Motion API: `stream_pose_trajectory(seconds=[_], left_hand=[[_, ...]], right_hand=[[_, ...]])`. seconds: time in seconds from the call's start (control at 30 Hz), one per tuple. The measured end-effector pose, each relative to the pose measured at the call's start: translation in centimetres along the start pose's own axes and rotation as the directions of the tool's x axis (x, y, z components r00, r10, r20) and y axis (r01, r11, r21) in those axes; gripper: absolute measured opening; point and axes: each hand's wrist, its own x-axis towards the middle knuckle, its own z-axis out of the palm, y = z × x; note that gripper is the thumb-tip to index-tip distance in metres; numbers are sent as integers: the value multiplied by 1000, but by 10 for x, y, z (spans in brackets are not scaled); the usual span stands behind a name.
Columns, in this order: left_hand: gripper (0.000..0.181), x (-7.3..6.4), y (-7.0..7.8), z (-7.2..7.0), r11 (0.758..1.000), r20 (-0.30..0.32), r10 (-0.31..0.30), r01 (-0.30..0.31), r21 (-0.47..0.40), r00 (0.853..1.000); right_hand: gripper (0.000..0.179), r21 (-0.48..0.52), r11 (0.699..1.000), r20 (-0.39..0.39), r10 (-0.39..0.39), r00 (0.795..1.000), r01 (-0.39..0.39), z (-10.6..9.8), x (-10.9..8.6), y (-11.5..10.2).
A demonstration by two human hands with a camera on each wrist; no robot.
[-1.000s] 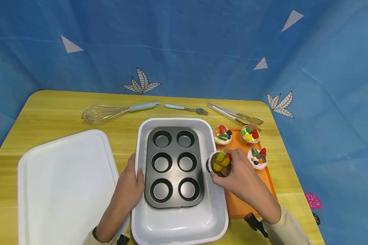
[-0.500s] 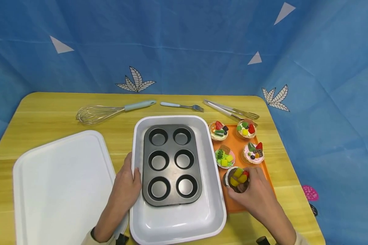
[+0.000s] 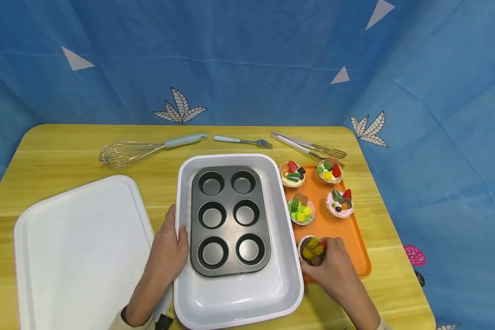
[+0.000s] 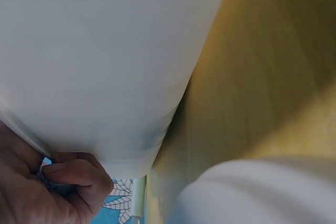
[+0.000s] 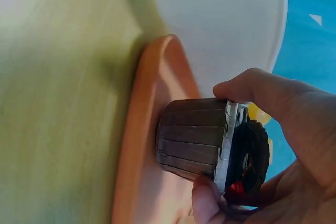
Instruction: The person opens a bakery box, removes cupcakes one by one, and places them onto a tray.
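Observation:
My left hand (image 3: 167, 252) grips the left rim of a deep white basin (image 3: 239, 298); in the left wrist view its fingers curl over that rim. Inside the basin lies a dark muffin tin (image 3: 229, 229) with several bare cups. My right hand (image 3: 336, 268) holds a chocolate cupcake (image 3: 309, 259) topped with yellow and red fruit pieces, between thumb and fingers near its top edge. In the right wrist view the cupcake's brown pleated case (image 5: 191, 137) is right at the floor of the orange tray (image 5: 131, 145), near its front left corner.
Several fruit-topped cupcakes, such as a pink-creamed one (image 3: 339, 204) and a green-topped one (image 3: 301, 210), stand farther back on the orange tray. A whisk (image 3: 148, 149), fork (image 3: 243, 141) and tongs (image 3: 305, 145) line the back. A white board (image 3: 82, 247) lies left.
My right hand has moved with the chocolate cupcake from over the basin's right rim to the orange tray's front left, lowering it. A green-topped cupcake came into view. My left hand stays on the basin rim.

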Motion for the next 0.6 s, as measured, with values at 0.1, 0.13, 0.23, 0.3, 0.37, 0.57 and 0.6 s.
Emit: stream_pose_trajectory(seconds=[0.1,0.13,0.23,0.3,0.37,0.57,0.6], left_hand=[[54,0,0,0,1000,-2,7,-7,-4,1000],[54,0,0,0,1000,-3,9,-9,-4,1000],[54,-1,0,0,1000,-7,13,-13,-4,1000],[54,-1,0,0,1000,-9,12,-12,-5,1000],[54,-1,-1,1,1000,-10,12,-13,-5,1000],[53,-1,-1,1,1000,-22,28,-28,1,999],[53,-1,-1,1,1000,-24,30,-30,2,999]], right_hand=[[76,-10,1000,-19,-12,1000,12,3,0,0],[77,-13,1000,-25,-15,1000,15,4,1,0],[78,-20,1000,-34,-22,999,21,6,2,1],[78,-23,1000,-40,-22,999,21,6,2,1],[77,-24,1000,-43,-21,999,20,7,3,1],[77,-23,1000,-47,-13,999,11,7,4,0],[76,-22,1000,-47,-11,999,10,7,4,0]])
